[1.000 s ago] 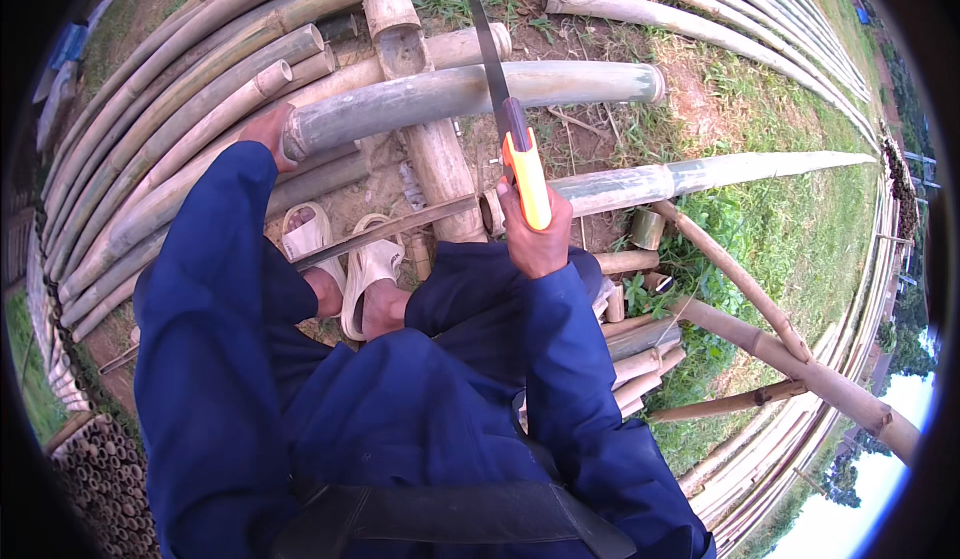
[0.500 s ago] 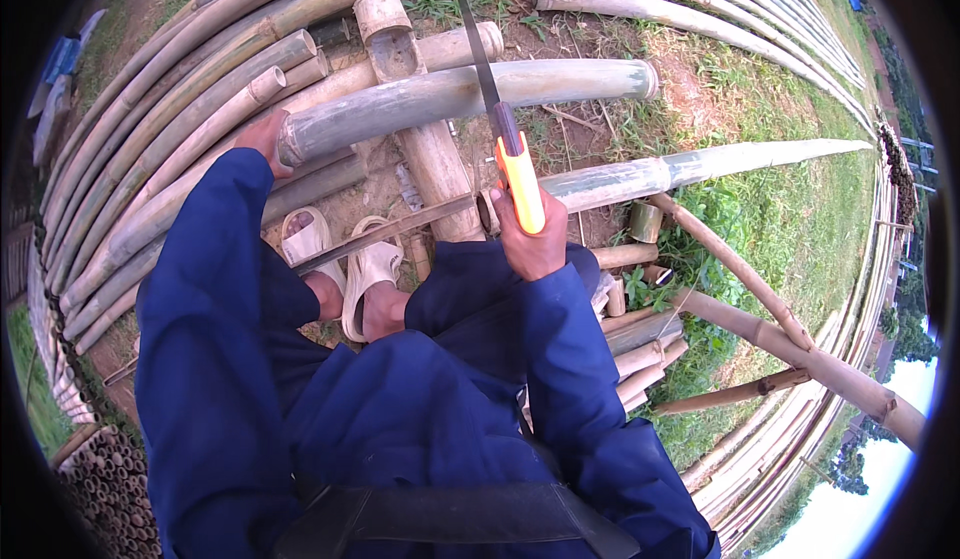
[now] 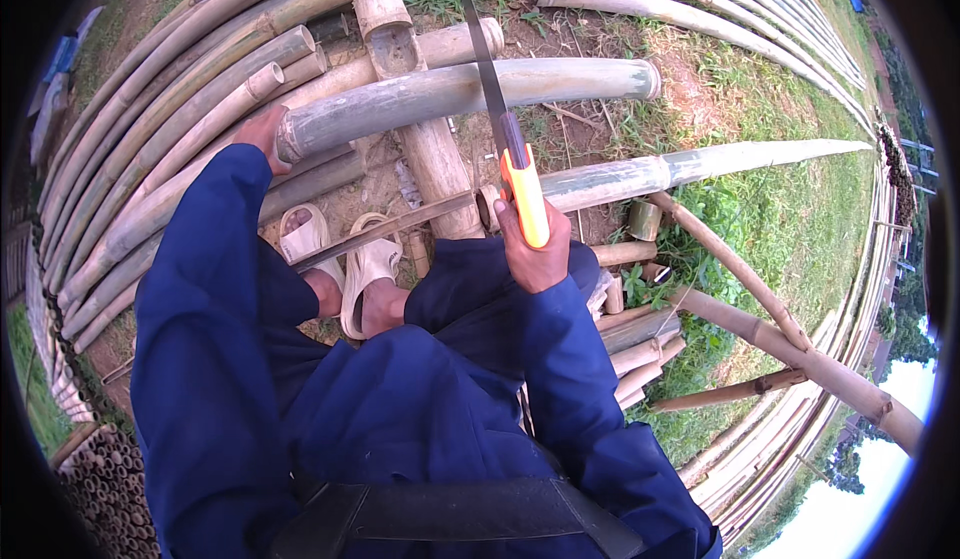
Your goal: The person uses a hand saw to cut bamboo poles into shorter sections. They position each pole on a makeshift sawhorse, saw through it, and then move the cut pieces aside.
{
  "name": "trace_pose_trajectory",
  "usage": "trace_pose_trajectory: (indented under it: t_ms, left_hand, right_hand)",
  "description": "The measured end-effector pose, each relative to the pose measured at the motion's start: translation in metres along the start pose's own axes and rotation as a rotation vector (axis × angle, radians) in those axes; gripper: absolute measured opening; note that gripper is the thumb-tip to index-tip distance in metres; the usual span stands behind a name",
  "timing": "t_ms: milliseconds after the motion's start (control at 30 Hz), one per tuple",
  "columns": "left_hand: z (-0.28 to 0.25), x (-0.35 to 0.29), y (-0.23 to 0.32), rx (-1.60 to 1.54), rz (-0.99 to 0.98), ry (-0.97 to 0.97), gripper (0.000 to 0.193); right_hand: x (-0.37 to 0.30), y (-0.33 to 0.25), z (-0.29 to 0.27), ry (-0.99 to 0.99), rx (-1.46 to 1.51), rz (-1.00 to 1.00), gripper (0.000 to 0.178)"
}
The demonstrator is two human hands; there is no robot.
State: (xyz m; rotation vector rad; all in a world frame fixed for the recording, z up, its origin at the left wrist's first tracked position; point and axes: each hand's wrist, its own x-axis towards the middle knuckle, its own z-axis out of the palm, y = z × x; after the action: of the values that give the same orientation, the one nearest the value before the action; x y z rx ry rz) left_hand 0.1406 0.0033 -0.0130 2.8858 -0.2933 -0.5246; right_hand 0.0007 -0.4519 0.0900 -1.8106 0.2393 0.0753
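My right hand [image 3: 533, 247] grips the orange handle of a hand saw [image 3: 505, 142], whose thin blade runs up across a thick grey-green bamboo pole [image 3: 460, 94]. That pole lies crosswise on a shorter bamboo support [image 3: 430, 149]. My left hand [image 3: 262, 134] holds the pole's cut left end. Both arms are in blue sleeves. My feet in pale sandals [image 3: 345, 259] stand just below the pole.
A stack of long bamboo poles [image 3: 160, 109] curves along the left. A second long split pole [image 3: 700, 164] runs right over the grass. Short cut bamboo pieces [image 3: 640, 329] lie by my right knee. More poles [image 3: 800, 359] lean at the right.
The saw and my right hand have shifted slightly along the cutting stroke. My left hand keeps its hold on the pole's end.
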Motion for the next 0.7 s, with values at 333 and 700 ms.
trace_pose_trajectory:
  t_ms: [333,700]
  left_hand:
    - [-0.007,-0.006,0.017,0.011,-0.019,0.087,0.097]
    - [0.004,0.003,0.002,0.002,0.014,0.090,0.100]
  right_hand:
    - [-0.016,0.006,-0.009,0.030,-0.049,0.025,0.014]
    - [-0.130,-0.008,-0.061,-0.003,-0.165,-0.027,0.039]
